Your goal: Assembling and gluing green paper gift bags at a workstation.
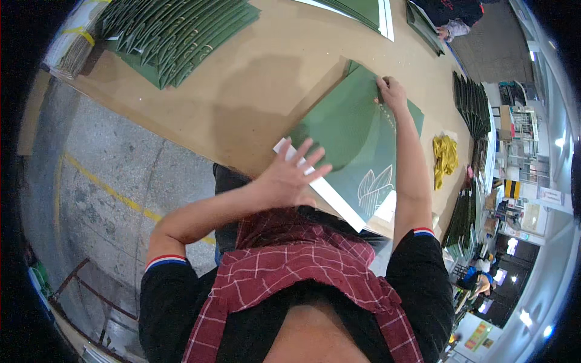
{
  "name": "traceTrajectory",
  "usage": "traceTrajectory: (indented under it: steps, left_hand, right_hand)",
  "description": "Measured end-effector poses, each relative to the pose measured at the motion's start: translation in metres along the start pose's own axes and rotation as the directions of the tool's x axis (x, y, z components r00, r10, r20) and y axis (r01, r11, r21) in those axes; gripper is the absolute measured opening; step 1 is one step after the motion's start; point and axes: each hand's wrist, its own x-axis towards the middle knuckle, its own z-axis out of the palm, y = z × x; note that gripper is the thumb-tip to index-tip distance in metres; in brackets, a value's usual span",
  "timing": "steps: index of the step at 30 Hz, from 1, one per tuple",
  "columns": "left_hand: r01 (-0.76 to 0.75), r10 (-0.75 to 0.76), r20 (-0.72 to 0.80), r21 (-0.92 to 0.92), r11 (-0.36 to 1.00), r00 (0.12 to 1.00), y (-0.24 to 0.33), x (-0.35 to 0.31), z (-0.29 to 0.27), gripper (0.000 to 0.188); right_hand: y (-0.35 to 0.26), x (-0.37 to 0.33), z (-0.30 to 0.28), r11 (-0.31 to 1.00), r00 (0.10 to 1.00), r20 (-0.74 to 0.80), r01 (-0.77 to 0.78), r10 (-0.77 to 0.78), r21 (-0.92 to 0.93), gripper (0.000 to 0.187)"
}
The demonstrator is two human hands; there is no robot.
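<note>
A flat green paper bag with a pale leaf print and a white strip along its near edge lies on the brown table in front of me. My left hand is over the near left end of that white strip, fingers spread, slightly blurred; whether it touches the paper I cannot tell. At the bag's far right edge, my right hand has its fingers curled on the paper. More green paper shows from beneath, to the right of my right wrist.
Several folded green bags are stacked at the table's far left, beside a tied bundle. A crumpled yellow cloth lies on the right. Across the table, another person's hand touches a green bag. More green stacks line the right side.
</note>
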Motion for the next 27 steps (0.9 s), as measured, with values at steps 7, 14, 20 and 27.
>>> traceTrajectory:
  steps: [7, 14, 20, 27]
  left_hand:
    - [0.091, -0.094, 0.062, 0.051, 0.995, 0.994, 0.027, -0.008, 0.028, 0.068]
    - [0.048, -0.058, 0.051, 0.182, 0.982, 0.997, 0.025, -0.015, 0.032, 0.070]
    - [-0.082, 0.078, 0.066, 0.051, 0.995, 0.995, 0.030, -0.005, 0.006, 0.073]
    - [-0.286, 0.312, -0.098, 0.218, 0.933, 0.945, 0.052, 0.013, 0.007, 0.052]
  right_hand:
    - [0.002, -0.045, 0.000, 0.993, 0.983, 0.154, 0.092, -0.104, 0.078, 0.043]
    - [-0.037, -0.080, -0.037, 0.988, 0.979, -0.168, 0.133, -0.118, 0.082, 0.035]
    - [0.035, -0.043, -0.066, 0.994, 0.999, -0.046, 0.009, -0.005, 0.106, 0.035]
    - [0.033, -0.070, -0.123, 0.999, 0.993, 0.117, 0.003, -0.009, 0.054, 0.036]
